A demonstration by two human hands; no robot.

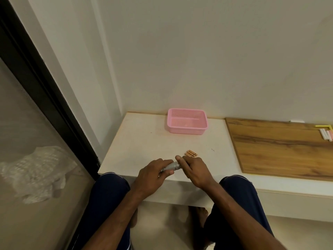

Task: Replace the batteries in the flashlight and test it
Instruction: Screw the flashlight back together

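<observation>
Silver metal flashlight (169, 167): short cylinder held between both hands just above the near edge of the pale white desk (144, 141), tilted, its right end hidden.
Left hand (151, 175): closed around the flashlight's left part, fingers wrapped over the barrel.
Right hand (195, 171): closed on the right end, thumb up; whether it grips a cap or the body I cannot tell.
Copper-coloured batteries (191, 153): small cluster lying side by side on the desk, just beyond the right hand.
Step, as I judge it: twisting the flashlight's end, either to open it or to close it.
Risk: a loosened cap or battery could drop past the desk edge to the floor; the round batteries could roll if knocked by the right hand.
Pink perforated plastic basket (187, 121): farther back near the wall, well apart, appears empty.
Brown wooden board (279, 147): right of the desk, clear of the hands.
Obstruction: none between hands and batteries.
</observation>
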